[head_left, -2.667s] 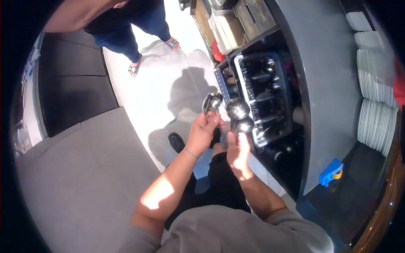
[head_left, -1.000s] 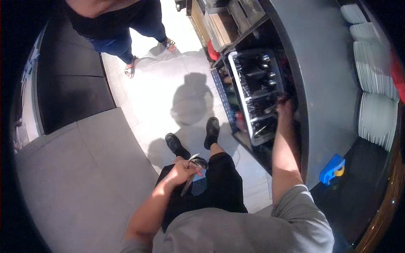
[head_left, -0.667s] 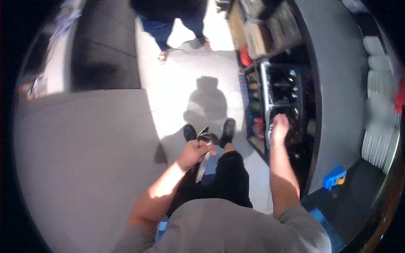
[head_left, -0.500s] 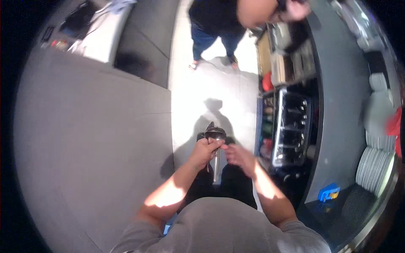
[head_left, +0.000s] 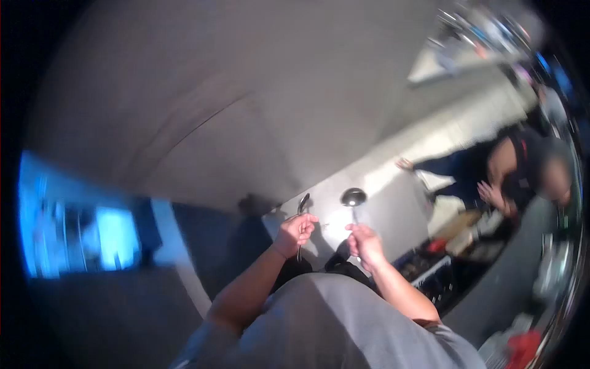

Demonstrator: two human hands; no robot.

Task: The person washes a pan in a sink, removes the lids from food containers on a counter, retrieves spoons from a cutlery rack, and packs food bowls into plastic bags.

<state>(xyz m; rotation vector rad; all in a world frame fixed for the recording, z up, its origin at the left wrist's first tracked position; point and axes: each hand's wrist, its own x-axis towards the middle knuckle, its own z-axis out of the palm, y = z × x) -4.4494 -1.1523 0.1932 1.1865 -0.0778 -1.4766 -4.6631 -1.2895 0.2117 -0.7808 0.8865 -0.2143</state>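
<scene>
My right hand [head_left: 367,244] is closed around the handle of a metal ladle [head_left: 353,197], whose round, shiny bowl points away from me. In my left hand [head_left: 296,234] is a slim metal spoon [head_left: 303,203], seen nearly edge-on, so the exact shape of its head is unclear. Its handle runs down below the fingers. Both utensils are held upright in front of my body, apart from each other, over the pale floor [head_left: 332,232].
A large grey wall or panel [head_left: 203,80] fills the upper left. Another person [head_left: 522,157] in dark clothes stands to the right. Shelves with goods [head_left: 461,237] line the lower right. A bright blue-lit area [head_left: 114,237] lies at the left. Much is blurred.
My view has swung to the left. The ladle, earlier in my left hand with the other utensil, is now in my right hand. My hands have moved apart.
</scene>
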